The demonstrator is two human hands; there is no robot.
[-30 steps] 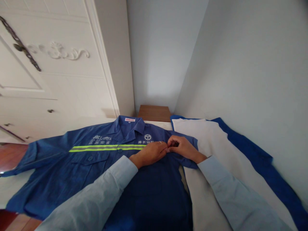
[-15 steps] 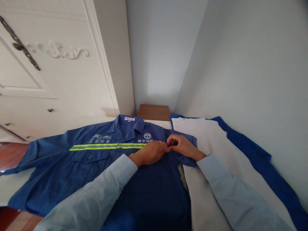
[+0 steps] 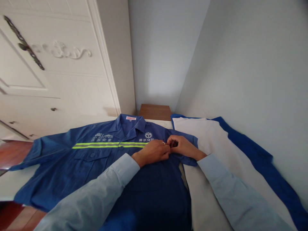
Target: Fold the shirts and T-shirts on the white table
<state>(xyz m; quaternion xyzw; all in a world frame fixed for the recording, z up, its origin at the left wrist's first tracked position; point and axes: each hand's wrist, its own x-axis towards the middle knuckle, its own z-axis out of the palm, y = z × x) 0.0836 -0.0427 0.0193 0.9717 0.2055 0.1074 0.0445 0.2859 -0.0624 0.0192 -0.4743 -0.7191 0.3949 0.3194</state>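
A blue short-sleeved work shirt (image 3: 57, 173) lies spread with its collar away from me, a yellow-green reflective stripe (image 3: 96, 145) across its chest. Over the right end of the stripe, near the sleeve, my left hand (image 3: 152, 152) is closed, palm down, with a ring on one finger. My right hand (image 3: 184, 147) meets it there, thumb and fingers pinched, its wrist above the right sleeve. The fingertips of both hands touch or nearly touch. Whatever lies between them, cloth or some small thing, is hidden.
White cloth (image 3: 202, 134) over a brighter blue garment (image 3: 255, 150) lies to the right, along the grey wall (image 3: 252, 80). A white cabinet (image 3: 79, 86) stands at the left. Behind the collar is a brown wooden box or block (image 3: 155, 112).
The view has shifted slightly. My left hand has turned a little and its fingers have moved right, closer against my right hand's fingertips. The shirt lies as before.
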